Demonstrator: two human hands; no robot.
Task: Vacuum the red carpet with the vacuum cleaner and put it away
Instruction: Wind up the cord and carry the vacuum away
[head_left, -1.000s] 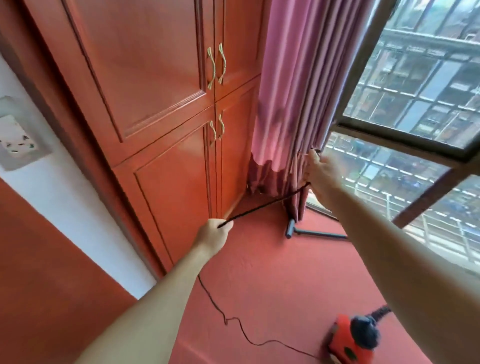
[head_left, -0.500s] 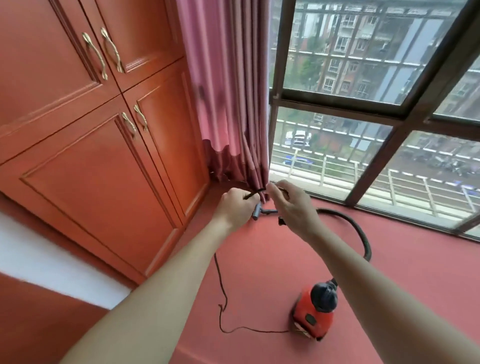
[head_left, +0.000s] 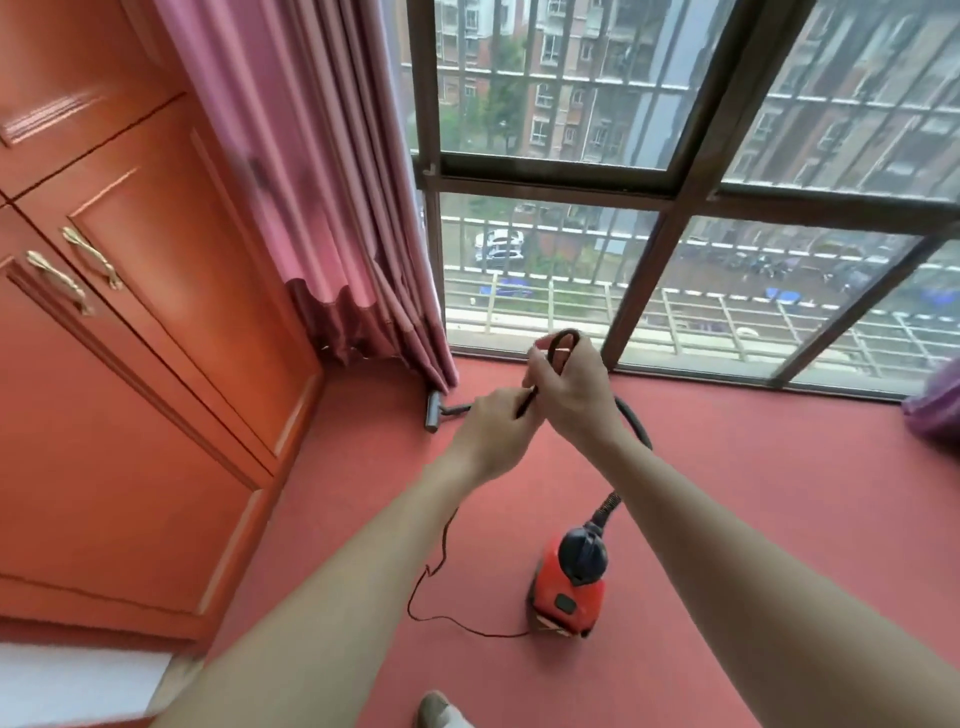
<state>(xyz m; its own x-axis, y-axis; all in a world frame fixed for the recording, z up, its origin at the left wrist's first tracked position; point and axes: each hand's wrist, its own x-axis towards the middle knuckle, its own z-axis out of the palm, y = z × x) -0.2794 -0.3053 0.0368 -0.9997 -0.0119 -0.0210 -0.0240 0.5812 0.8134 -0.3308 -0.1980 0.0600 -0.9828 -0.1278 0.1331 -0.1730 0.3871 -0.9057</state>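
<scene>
Inspector: Right grip (head_left: 569, 384) is curled round a small loop of black cord (head_left: 562, 340), and the loop stands up above the fingers. State of the other?

Recorder: Left grip (head_left: 493, 431) sits just below and to the left of the right one, close against it. Contact cannot be confirmed. It pinches the same cord where the cord leaves the loop. Both forearms are bare.

Inspector: Course of the cord from there?

Recorder: It drops from under the left grip to the red carpet (head_left: 727, 493) and lies in a slack curve. It ends at the vacuum cleaner (head_left: 571, 587), which stands on the carpet below the right grip, beside the right forearm.

Inspector: Hose and nozzle?

Recorder: Black hose (head_left: 608, 508) rises from the top of the machine and passes behind the right wrist, where it is hidden. Grey nozzle (head_left: 434, 410) lies on the carpet just left of the left grip, at the hem of the pink curtain (head_left: 311, 208).

Inspector: Surroundings?

Recorder: Wooden cabinet (head_left: 130, 364) with brass handles stands further left of the grips. Large window (head_left: 675, 197) lies beyond them, with street and buildings outside. Tip of a shoe (head_left: 436, 709) shows well below both grips. Purple object (head_left: 935, 410) sits far right of the right grip, too blurred to identify.
</scene>
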